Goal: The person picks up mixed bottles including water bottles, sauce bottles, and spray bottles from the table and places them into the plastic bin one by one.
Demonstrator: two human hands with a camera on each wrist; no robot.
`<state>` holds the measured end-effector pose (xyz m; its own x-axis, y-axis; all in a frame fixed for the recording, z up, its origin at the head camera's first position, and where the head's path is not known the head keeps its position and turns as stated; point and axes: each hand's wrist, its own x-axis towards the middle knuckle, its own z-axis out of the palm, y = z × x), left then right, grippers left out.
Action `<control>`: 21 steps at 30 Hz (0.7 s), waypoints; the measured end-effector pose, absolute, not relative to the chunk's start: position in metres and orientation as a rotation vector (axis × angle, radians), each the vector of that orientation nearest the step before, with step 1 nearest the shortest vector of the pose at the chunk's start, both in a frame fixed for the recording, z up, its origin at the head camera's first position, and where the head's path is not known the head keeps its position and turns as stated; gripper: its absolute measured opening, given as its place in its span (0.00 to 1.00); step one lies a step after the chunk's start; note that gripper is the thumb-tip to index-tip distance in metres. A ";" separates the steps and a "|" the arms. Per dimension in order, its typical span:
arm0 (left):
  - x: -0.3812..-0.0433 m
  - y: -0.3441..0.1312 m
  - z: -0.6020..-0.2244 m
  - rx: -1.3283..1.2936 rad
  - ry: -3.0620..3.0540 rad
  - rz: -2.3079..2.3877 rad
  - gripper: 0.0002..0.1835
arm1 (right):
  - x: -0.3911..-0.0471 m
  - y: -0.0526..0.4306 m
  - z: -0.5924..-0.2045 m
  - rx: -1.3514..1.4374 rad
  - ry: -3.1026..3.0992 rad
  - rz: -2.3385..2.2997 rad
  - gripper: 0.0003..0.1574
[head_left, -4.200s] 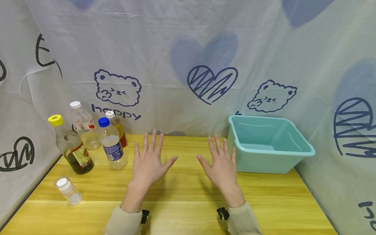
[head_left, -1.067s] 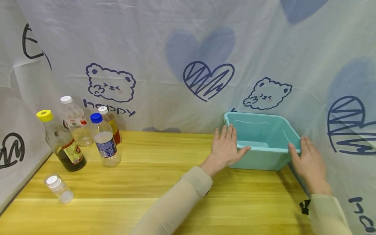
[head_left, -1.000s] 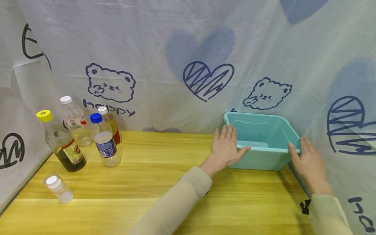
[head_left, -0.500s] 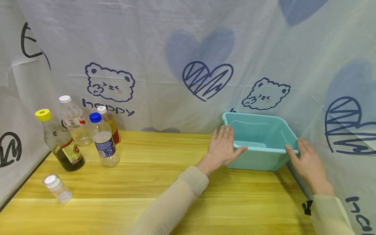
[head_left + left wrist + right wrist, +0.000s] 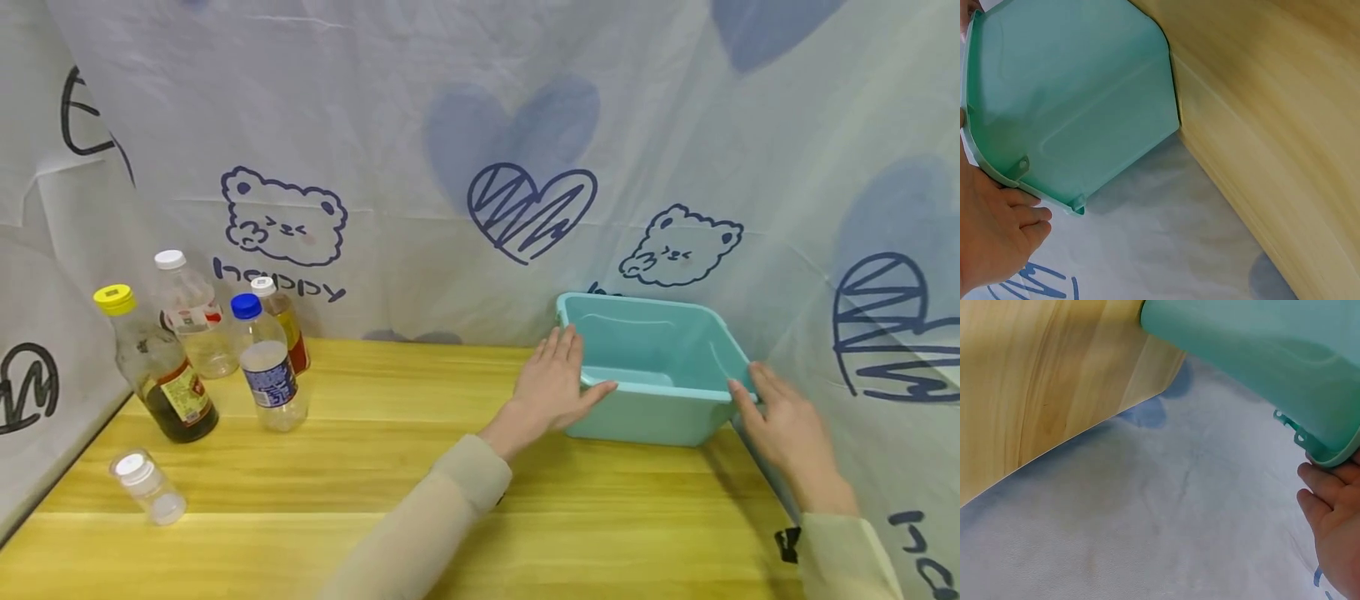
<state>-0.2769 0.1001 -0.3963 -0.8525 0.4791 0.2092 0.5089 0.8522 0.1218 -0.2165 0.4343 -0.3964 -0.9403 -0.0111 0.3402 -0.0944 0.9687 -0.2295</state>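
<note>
A teal plastic bin [image 5: 637, 418] stands on the wooden table at the right, its inside bare. My left hand [image 5: 551, 379] lies along its left end, fingers straight and thumb spread across the front rim. At the right front corner, my right hand [image 5: 787, 429] touches the rim with extended fingers outside and the thumb at the front. The left wrist view has the left hand [image 5: 997, 231] right against the outer rim of the bin [image 5: 1072, 94]. From the right wrist, the right hand's fingers [image 5: 1322, 481] show just under the rim of the bin [image 5: 1241, 350].
On the left stand a yellow-capped bottle [image 5: 182, 408] with dark liquid, a clear white-capped bottle [image 5: 210, 354], a blue-capped bottle [image 5: 273, 383] and a smaller white-capped bottle [image 5: 296, 342]. A small clear jar [image 5: 150, 487] is nearer the front. A printed curtain [image 5: 420, 250] encloses the table.
Both hands have gone from flat over the table's middle to the bin's two ends. Over the last half second the bin has shifted slightly left, with both hands on it.
</note>
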 end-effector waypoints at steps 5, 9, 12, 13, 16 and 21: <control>-0.276 0.084 -0.397 -0.817 -2.845 -0.297 0.52 | -0.213 0.429 -0.398 0.121 -2.714 0.324 0.39; -0.274 0.069 -0.397 -0.835 -2.845 -0.309 0.51 | -0.209 0.422 -0.397 0.135 -2.675 0.316 0.35; -0.272 0.058 -0.398 -0.844 -2.838 -0.328 0.51 | -0.206 0.414 -0.396 0.128 -2.669 0.337 0.34; -0.271 0.054 -0.398 -0.845 -2.835 -0.331 0.51 | -0.204 0.411 -0.396 0.127 -2.670 0.341 0.34; -0.268 0.043 -0.398 -0.843 -2.829 -0.333 0.51 | -0.202 0.400 -0.396 0.139 -2.662 0.340 0.35; -0.263 0.020 -0.400 -0.861 -2.811 -0.369 0.51 | -0.197 0.379 -0.396 0.157 -2.636 0.324 0.36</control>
<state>-0.2632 0.0196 -0.3998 -0.8165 0.5250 0.2403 0.5693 0.8016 0.1826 -0.1966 0.3786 -0.3964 -0.8797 -0.0538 0.4725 -0.1666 0.9654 -0.2004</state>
